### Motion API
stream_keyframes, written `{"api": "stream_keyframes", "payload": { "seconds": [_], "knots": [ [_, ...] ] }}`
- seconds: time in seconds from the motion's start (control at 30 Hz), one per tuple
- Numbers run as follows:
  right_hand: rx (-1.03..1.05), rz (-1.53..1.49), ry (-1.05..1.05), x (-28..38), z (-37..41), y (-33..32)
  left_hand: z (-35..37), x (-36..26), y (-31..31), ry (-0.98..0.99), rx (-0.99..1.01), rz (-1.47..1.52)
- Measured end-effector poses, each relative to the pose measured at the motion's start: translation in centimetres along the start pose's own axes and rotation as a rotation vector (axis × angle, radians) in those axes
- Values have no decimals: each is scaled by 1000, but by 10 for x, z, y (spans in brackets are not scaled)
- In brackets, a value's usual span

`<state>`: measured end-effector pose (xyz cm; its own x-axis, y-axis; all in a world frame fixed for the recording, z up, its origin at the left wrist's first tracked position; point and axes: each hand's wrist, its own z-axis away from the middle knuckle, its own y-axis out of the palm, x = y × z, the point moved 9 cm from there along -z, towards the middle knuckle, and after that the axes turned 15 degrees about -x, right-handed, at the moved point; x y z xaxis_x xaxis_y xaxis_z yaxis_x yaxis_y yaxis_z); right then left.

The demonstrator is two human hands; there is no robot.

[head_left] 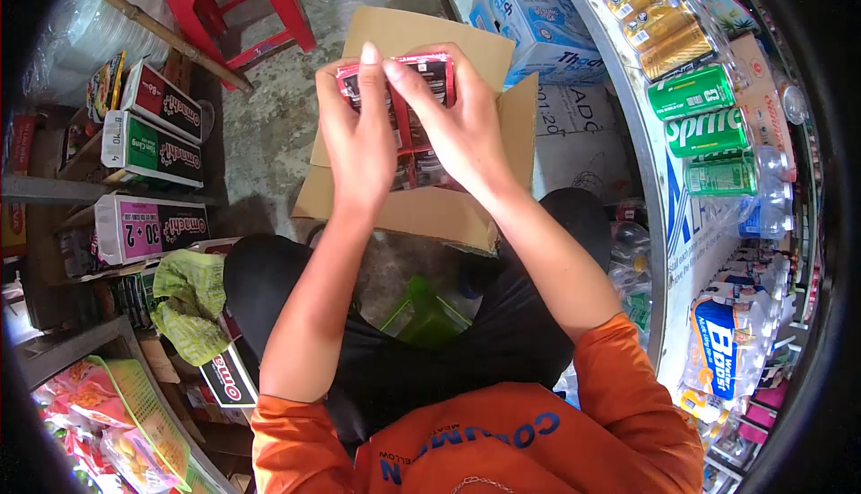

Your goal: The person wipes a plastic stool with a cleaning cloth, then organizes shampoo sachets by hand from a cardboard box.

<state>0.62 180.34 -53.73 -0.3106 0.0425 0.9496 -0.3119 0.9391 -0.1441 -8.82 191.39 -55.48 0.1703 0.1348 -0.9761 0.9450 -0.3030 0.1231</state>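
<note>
My left hand and my right hand are wrapped round red-edged packets with dark printed faces, one hand on each side. Both thumbs lie over the near face, their tips close together. Directly beneath is an open cardboard box with its flaps spread out. Below my hands, more red and dark packets show inside the box. My fingers hide much of what I hold, and I cannot tell whether it is one joined strip or a stack.
A red plastic stool stands beyond the box. Omachi cartons fill the left shelf, near a green cloth. To the right are a blue-white carton and a shelf of Sprite cans. Something green sits between my legs.
</note>
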Motion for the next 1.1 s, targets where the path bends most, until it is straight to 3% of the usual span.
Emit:
{"api": "stream_keyframes", "payload": {
  "seconds": [0.03,0.1,0.23,0.4,0.47,0.57,0.93,1.0,1.1],
  "knots": [
    [7,-2,1,-4,1,6,4,-6,-1,58,-29,-48],
    [-192,-122,-7,-9,-1,-1,6,-4,0,85,-62,-39],
    [-249,-72,-53,-3,2,3,5,1,3,28,-67,-57],
    [-190,-88,-17,-6,-7,14,-5,7,6,-99,29,-19],
    [-100,-213,180,-22,-8,25,-8,5,16,-109,173,48],
    [-91,-271,236,-21,-6,30,-7,11,17,-238,261,51],
    [-12,-425,503,-32,1,37,-7,12,19,-325,195,204],
    [55,-442,621,-34,6,37,-4,23,17,-467,288,165],
    [4,-436,620,-22,8,34,-4,31,15,-509,321,207]
  ]
}}
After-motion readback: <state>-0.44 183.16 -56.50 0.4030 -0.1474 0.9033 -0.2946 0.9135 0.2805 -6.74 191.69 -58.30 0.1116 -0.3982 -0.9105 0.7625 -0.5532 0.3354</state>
